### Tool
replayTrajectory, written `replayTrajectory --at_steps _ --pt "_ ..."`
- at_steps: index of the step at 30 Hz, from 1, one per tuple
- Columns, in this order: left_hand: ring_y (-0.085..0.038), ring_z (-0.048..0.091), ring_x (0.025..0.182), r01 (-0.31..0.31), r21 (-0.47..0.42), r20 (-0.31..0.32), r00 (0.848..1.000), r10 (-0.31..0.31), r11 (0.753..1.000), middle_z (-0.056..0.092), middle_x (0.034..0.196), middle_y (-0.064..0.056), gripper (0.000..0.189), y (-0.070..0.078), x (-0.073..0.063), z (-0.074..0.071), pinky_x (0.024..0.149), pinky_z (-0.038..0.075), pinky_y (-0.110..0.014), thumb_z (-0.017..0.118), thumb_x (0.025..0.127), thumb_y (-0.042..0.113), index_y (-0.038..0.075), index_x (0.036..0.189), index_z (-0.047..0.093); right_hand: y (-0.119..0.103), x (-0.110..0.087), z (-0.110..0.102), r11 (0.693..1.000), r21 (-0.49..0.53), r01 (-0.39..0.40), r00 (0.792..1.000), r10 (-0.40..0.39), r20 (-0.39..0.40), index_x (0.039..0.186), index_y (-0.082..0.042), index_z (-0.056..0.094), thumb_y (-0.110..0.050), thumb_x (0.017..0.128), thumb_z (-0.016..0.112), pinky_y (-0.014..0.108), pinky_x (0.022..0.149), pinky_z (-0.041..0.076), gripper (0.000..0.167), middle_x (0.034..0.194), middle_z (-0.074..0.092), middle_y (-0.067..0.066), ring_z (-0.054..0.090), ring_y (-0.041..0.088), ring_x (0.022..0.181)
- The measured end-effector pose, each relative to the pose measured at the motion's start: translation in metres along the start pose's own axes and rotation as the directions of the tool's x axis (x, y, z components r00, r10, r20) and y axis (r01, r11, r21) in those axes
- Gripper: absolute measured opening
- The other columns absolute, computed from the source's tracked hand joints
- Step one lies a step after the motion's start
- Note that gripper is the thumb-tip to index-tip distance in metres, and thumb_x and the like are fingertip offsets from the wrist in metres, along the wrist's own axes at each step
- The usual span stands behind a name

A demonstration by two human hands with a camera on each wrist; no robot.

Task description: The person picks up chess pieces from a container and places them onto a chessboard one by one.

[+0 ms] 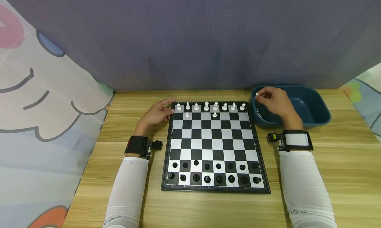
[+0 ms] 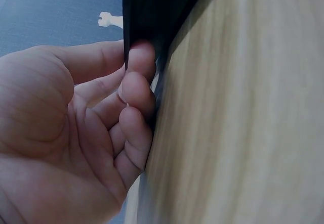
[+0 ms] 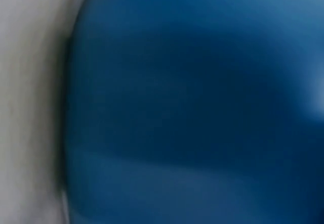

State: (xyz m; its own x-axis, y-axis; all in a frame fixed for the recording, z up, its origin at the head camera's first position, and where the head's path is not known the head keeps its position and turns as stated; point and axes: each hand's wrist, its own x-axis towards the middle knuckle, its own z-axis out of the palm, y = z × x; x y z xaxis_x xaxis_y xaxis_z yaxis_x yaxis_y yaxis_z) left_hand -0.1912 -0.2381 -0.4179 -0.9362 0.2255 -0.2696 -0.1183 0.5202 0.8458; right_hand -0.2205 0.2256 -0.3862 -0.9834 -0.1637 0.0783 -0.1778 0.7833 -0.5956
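A black-and-white chessboard (image 1: 207,134) lies on the wooden table. My left hand (image 1: 154,114) grips its far left edge; the left wrist view shows the thumb along the top and curled fingertips (image 2: 136,95) against the side. White chess pieces line the far row, with a white pawn (image 1: 187,114) and another white pawn (image 1: 214,115) in front of them. Over the left side of a blue bin (image 1: 325,114), my right hand (image 1: 276,104) pinches a small white chess piece (image 1: 257,94) between thumb and fingers. Several white pieces (image 1: 259,113) lie inside the bin.
Two rows of black chess pieces (image 1: 207,179) stand on the near side of the board. Behind the table rises a grey fabric panel (image 1: 190,39). Blurred blue bin wall (image 3: 167,97) fills most of the right wrist view.
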Motion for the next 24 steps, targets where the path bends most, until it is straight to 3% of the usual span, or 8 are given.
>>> replayTrajectory --at_steps 9,16,24 --pt "-0.02 0.057 0.071 -0.004 -0.004 0.004 1.0 0.004 1.0 0.057 0.079 -0.007 0.053 0.001 0.0 0.0 0.061 0.047 -0.026 0.061 0.104 0.02 0.028 0.155 0.045 -0.006 -0.001 -0.003 1.0 0.013 0.001 0.998 0.0 -0.06 0.11 -0.003 0.072 -0.033 0.102 0.061 0.034 0.069 0.043 0.033 0.103 0.07 0.02 0.06 0.023 0.084" --pt "-0.02 0.056 0.072 -0.001 0.005 0.006 1.0 0.001 1.0 0.06 0.082 -0.007 0.054 -0.001 0.001 0.0 0.064 0.048 -0.027 0.06 0.104 0.021 0.03 0.155 0.043 -0.014 -0.004 -0.006 0.999 0.018 -0.031 0.999 0.032 -0.041 0.115 -0.006 0.071 -0.035 0.103 0.057 0.039 0.072 0.043 0.034 0.108 0.07 0.019 0.061 0.029 0.091" --pt "-0.021 0.056 0.073 -0.001 -0.012 0.007 1.0 0.001 1.0 0.059 0.081 -0.008 0.055 0.0 0.0 0.001 0.064 0.046 -0.028 0.061 0.104 0.021 0.03 0.155 0.043 -0.02 -0.005 -0.008 1.0 0.023 -0.005 0.999 0.006 -0.038 0.113 -0.009 0.071 -0.035 0.102 0.059 0.039 0.073 0.044 0.031 0.107 0.071 0.017 0.061 0.026 0.088"
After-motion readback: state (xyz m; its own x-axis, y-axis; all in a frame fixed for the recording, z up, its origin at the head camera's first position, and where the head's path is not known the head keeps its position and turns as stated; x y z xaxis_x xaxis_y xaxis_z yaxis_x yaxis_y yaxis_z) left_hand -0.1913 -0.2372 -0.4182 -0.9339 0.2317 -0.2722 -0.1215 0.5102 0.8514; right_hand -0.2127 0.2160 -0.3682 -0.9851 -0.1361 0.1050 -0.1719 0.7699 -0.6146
